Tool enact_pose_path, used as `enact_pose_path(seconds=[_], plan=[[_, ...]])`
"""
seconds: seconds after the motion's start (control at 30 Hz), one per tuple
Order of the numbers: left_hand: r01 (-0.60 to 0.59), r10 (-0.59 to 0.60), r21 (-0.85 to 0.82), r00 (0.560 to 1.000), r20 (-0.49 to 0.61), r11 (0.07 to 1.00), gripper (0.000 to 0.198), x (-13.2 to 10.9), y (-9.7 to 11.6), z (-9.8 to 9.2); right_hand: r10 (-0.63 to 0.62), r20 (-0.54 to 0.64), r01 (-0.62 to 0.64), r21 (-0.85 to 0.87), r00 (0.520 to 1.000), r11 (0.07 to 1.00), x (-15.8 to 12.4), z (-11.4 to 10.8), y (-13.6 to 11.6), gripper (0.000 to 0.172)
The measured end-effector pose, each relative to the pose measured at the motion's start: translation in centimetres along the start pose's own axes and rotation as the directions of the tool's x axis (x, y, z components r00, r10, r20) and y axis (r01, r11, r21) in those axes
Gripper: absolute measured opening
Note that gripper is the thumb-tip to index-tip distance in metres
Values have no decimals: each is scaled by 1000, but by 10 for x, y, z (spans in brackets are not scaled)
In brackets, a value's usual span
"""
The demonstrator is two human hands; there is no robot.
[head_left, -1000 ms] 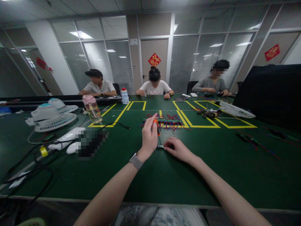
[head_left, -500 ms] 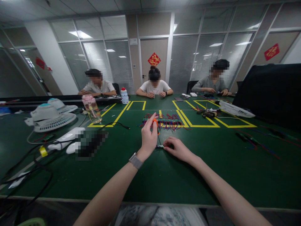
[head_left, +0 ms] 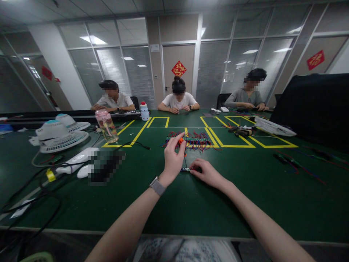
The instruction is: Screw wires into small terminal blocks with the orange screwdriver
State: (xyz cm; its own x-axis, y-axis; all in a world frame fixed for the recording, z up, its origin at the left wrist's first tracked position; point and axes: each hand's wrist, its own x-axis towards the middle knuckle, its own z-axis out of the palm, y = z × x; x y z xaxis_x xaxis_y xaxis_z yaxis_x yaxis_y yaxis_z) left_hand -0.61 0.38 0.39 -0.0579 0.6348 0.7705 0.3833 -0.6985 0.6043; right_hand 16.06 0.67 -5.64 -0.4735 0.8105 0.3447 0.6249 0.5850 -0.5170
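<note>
A small circuit board (head_left: 185, 169) lay flat on the green worktop (head_left: 207, 214), directly in front of the wearer. A screwdriver with an orange and dark handle (head_left: 181, 141) stood nearly upright over it, its thin shaft coming down to the board. The left hand (head_left: 174, 154) had that handle in a loose grip, between the thumb and curled fingers. Half a second earlier the hand had been narrower and flatter; now thumb and forefinger had spread wider apart, more orange showed, and the shaft looked more upright. The board had stayed put, so this was probably a turn of the handle or a fresh hold, with the work at the same spot continuing. The right hand (head_left: 205, 171) had its grip drawn in, thumb and fingertips closed on the board's right end beside a trace of red wire.

Just beyond lay a row of similar boards (head_left: 199, 140) tangled in red and blue wires, partly covered by the left hand. Across the worktop, a co-worker in white (head_left: 179, 102) had brought both hands together around something too small to identify.

Harder to make out: the screwdriver's tip and whatever it met were too small to see, the right hand's inner fingers were hidden, and a dark object (head_left: 105, 167) at left was pixelated beyond recognition
</note>
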Motion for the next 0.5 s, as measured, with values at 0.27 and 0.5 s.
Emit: enact_pose_path(seconds=[0.27,0.5], plan=[[13,-12,-14,999,32,1000,35,0,0,1,4,6,-4,-2,1000,1000,0,-1,0,6],[-11,13,105,1000,-14,994,26,0,1,-1,9,2,-9,-3,1000,1000,0,-1,-2,6]])
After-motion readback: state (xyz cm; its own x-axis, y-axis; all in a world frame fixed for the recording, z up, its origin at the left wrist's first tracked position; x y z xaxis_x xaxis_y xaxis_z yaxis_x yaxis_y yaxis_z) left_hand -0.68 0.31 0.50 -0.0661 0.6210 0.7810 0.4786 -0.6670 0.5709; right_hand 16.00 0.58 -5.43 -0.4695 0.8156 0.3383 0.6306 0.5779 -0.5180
